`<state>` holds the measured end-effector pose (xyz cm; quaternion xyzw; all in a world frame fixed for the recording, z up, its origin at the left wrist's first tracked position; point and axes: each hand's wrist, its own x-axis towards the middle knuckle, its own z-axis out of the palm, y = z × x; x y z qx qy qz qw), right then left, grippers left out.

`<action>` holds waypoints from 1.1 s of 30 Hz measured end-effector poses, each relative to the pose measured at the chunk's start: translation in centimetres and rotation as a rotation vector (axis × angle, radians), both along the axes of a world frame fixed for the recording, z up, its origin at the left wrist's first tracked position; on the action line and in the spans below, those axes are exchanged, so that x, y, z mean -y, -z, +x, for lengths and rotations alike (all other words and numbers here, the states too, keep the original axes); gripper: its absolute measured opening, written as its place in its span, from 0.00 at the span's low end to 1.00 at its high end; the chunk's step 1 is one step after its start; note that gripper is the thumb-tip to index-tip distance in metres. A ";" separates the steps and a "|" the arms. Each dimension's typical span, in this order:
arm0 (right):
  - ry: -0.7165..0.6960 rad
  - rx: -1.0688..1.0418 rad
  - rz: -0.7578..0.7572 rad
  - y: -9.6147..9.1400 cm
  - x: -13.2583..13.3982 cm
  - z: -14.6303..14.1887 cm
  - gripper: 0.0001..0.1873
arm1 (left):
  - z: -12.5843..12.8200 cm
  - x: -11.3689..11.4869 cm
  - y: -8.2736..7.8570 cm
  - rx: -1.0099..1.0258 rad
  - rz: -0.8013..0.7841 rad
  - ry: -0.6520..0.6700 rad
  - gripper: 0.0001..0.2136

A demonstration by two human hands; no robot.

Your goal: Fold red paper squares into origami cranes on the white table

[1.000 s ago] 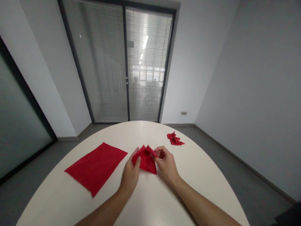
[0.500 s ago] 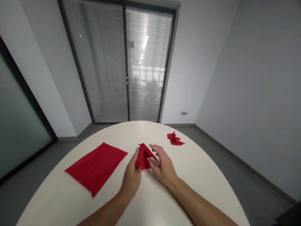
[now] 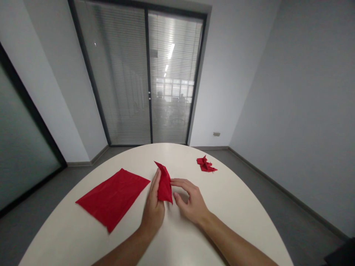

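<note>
A folded red paper piece stands nearly upright on the white table, narrow and pointed at the top. My left hand holds it from the left, fingers straight along its side and thumb against its lower part. My right hand is just to its right, fingers curved and apart, the index fingertip touching the paper's edge.
A flat stack of red paper sheets lies to the left of my hands. A small finished red folded figure sits at the far right of the table. Beyond the table's rounded far edge are grey floor and a glass door with blinds.
The folded paper has been swung up from lying spread on the table to standing narrow and upright. My right hand has let go of it and drawn back slightly.
</note>
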<state>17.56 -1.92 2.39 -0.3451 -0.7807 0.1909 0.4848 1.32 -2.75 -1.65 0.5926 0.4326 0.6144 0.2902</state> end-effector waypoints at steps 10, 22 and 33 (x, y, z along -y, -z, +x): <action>0.070 -0.575 -0.488 -0.6 -0.6 -0.7 0.21 | -0.1 1.4 -0.6 -0.403 0.271 0.233 0.32; -0.170 -0.708 -0.715 -1.1 -0.8 -0.7 0.18 | -0.4 1.6 -1.2 -0.284 0.163 0.295 0.25; -0.111 -0.898 -0.661 -0.8 -1.4 -0.3 0.25 | -0.3 1.7 -1.5 -0.242 0.089 0.284 0.25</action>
